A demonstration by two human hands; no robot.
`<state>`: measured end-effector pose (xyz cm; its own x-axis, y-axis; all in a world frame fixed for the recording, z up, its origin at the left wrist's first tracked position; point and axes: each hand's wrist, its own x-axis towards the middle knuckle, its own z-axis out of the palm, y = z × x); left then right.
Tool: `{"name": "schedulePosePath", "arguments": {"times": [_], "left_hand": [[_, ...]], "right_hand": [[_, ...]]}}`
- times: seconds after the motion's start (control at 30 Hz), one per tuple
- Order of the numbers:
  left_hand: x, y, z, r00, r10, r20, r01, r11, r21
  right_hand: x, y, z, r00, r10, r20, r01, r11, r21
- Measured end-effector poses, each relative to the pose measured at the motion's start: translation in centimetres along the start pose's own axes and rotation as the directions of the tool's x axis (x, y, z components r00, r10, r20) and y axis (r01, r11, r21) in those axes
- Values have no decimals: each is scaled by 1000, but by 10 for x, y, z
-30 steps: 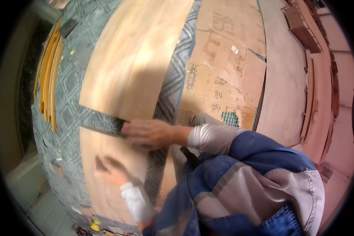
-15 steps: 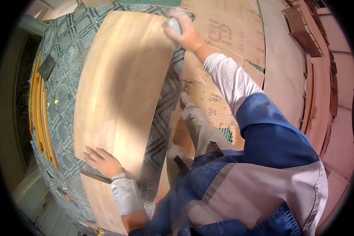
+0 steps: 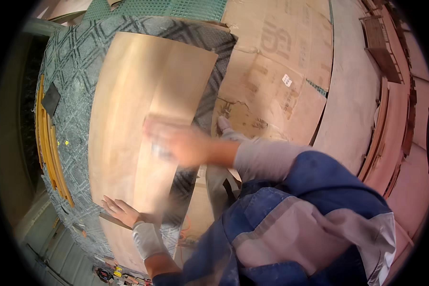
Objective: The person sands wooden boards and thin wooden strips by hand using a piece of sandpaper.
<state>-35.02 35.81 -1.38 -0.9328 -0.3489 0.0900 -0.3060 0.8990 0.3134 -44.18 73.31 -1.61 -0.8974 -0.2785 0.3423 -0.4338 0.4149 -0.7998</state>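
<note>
On the cloth-covered counter (image 3: 74, 124): long pale wood panel (image 3: 124, 95), laid flat, with a second panel (image 3: 121, 244) just beside the near end. Left grip: left hand (image 3: 121, 212) flat at the near-left corner of the long panel, fingers extended and slightly spread, nothing grasped. Right grip: right hand (image 3: 186, 145) over the middle of the panel, folded about a pale block (image 3: 162, 151); block outline and finger detail lost to motion blur. Handling, as judged by eye: stiff, fairly heavy for one hand, unlikely to sag, somewhat slick on the smooth face, prone to dents at corners and scratches across the grain. Take hold by both long edges, well apart; avoid lifting by one corner. Markings: none legible on either panel; large faded print on the flattened cardboard (image 3: 271, 78) to the right; small white label (image 3: 286, 80) on the same cardboard, too small to read.
</note>
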Motion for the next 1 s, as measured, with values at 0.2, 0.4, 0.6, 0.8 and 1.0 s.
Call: {"name": "schedulePosePath", "arguments": {"times": [0.2, 0.4, 0.6, 0.8, 1.0], "left_hand": [[15, 24, 1, 999, -34, -31, 32, 998, -48], [-6, 44, 1, 852, -469, -232, 481, 877, -5], [-8, 39, 6, 827, -489, -276, 511, 860, 8], [-4, 43, -1, 902, -310, -299, 339, 940, 48], [-1, 46, -12, 906, -387, -172, 410, 904, 121]], "right_hand": [[90, 134, -153, 965, 1, -262, -168, 770, -616], [52, -17, 47, 925, -238, 296, 267, 961, -64], [218, 138, -46, 863, -364, 349, 496, 482, -722], [339, 64, 21, 577, 531, 621, 478, 397, -784], [210, -120, 275, 592, -62, 803, 639, 643, -421]]}}
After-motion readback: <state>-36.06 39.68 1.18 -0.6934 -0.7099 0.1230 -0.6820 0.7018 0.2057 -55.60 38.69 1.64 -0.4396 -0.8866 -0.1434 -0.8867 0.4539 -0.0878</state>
